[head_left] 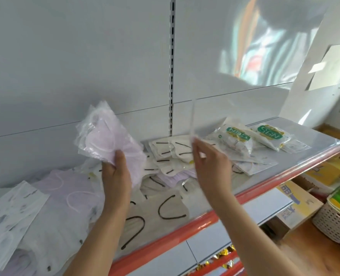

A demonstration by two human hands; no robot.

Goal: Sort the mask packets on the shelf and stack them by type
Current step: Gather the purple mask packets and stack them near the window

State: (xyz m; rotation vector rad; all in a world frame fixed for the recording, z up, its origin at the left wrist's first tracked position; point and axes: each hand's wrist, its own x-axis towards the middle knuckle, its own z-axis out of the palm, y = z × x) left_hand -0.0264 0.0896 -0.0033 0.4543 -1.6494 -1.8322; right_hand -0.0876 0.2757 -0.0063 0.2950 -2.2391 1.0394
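Sorting mask packets at the shelf (314, 154).
Left hand (116, 174) grips lilac packets (107, 138) raised above the loose pile (165, 166); right hand (211, 162) pinches a thin, blurred clear packet (192, 120) held edge-on.

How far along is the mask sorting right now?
Partly done. The N95 packets lie grouped at the shelf's far right, and lilac masks lie together at left. In hand: the left hand grips lilac packets; the right hand pinches something thin and blurred. Left: the mixed heap of black-looped masks in the middle.
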